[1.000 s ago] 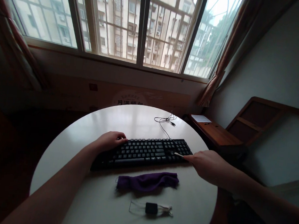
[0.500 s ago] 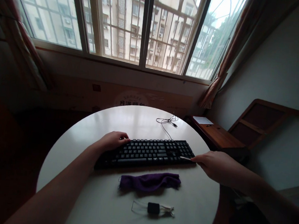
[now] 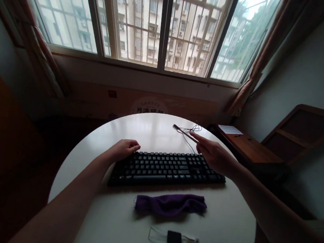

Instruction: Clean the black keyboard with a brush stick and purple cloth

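A black computer keyboard [image 3: 157, 170] lies flat on the round white table. At its far left corner rests my left hand [image 3: 124, 148], fingers curled over the back edge. My right hand [image 3: 214, 154] is raised over the keyboard's right end and grips a slim brush [image 3: 187, 135] that looks like a toothbrush. Its dark bristled head points up and left, above the table behind the keys, apart from the keyboard. Nearer to me lies a crumpled purple cloth [image 3: 170, 204]. In front of that is a wire keycap puller [image 3: 174, 238] with a black middle.
Behind the keyboard lies its coiled cable [image 3: 194, 129]. The round table's white top [image 3: 96, 221] has its curved edge close on both sides. A wooden stand [image 3: 250, 148] with a sheet of paper [image 3: 230, 129] is at the right. A barred window [image 3: 164, 31] fills the back.
My right hand has lifted from the keyboard's lower right keys and moved up and back, turning the brush up and left. My left hand stays at the corner. The view has shifted slightly.
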`<action>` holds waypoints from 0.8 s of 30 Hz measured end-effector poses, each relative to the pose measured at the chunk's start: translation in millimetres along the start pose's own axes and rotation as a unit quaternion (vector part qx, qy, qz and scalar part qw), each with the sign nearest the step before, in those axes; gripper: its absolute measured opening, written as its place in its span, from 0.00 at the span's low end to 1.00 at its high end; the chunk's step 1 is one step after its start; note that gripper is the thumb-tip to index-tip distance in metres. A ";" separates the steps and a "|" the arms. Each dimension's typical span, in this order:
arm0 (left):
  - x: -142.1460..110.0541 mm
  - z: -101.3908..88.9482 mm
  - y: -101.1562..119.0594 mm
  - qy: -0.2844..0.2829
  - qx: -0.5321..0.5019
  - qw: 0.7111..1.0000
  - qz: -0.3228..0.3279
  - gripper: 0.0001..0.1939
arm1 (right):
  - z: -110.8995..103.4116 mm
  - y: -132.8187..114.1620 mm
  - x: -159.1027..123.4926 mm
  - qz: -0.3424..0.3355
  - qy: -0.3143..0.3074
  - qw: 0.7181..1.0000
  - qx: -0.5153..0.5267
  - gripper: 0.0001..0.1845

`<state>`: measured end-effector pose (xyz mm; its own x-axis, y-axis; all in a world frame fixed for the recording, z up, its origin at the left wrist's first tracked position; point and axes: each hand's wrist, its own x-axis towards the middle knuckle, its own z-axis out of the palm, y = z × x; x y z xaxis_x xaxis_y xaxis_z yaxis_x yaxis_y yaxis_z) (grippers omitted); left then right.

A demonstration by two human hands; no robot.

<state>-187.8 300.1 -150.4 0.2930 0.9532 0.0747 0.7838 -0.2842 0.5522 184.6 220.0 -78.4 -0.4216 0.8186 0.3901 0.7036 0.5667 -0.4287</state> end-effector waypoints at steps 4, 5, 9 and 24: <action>1.1 -5.3 -5.8 0.050 0.030 0.998 -0.020 0.21 | 32.6 4.1 29.4 -0.049 0.023 0.995 0.080 0.29; 1.1 -6.5 -5.8 0.061 0.036 0.997 -0.023 0.21 | 40.3 3.0 34.6 -0.063 0.026 0.994 0.091 0.29; 0.0 -11.0 -2.8 0.113 0.024 0.992 -0.041 0.18 | 61.8 -9.0 44.6 -0.101 0.000 0.991 0.091 0.30; -1.1 -10.3 -18.1 0.231 -0.058 0.964 -0.118 0.15 | 109.7 -50.5 82.1 -0.149 -0.218 0.964 0.015 0.28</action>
<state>-208.0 305.2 -151.9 -0.1817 0.9418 0.2827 0.7243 -0.0663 0.6863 51.7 268.9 -114.1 -0.8076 0.5769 0.1225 0.4998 0.7797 -0.3771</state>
